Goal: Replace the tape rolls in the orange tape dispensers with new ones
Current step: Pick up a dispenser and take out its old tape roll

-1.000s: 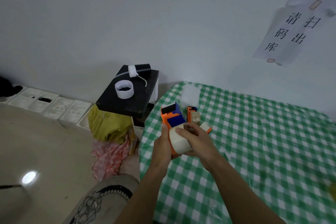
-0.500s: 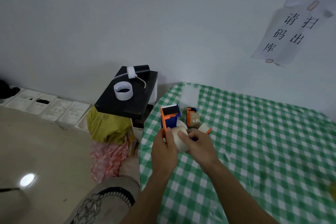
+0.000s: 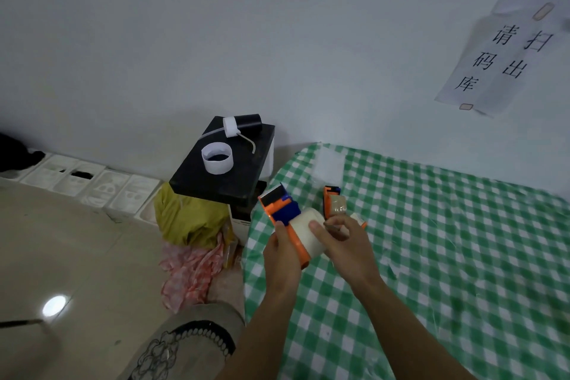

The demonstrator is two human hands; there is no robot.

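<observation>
Presses a pale tape roll against the side of the orange tape dispenser, both up in the air over the near-left corner of the green checked table. Clamps the dispenser frame from below in the left hand, thumb laid up along the orange edge. Closes the right hand on the roll, thumb on its curved face and fingers curled at its far side around something small and brown, perhaps the loose tape end; cannot tell.

Looks not fully seated on the hub. Could tilt and jam there if pushed off-axis. Could slide off sideways and fall to the floor, being so close to the table's edge. Could stick the free end back onto the roll or onto fingertips if released before threading past the blue guard. Could also go on reversed, putting the sticky side the wrong way at the blade.

Leaves a second dispenser lying on the cloth just behind the hands, a brownish roll in it. Further left, off the table: a black box, a white ring on top.
</observation>
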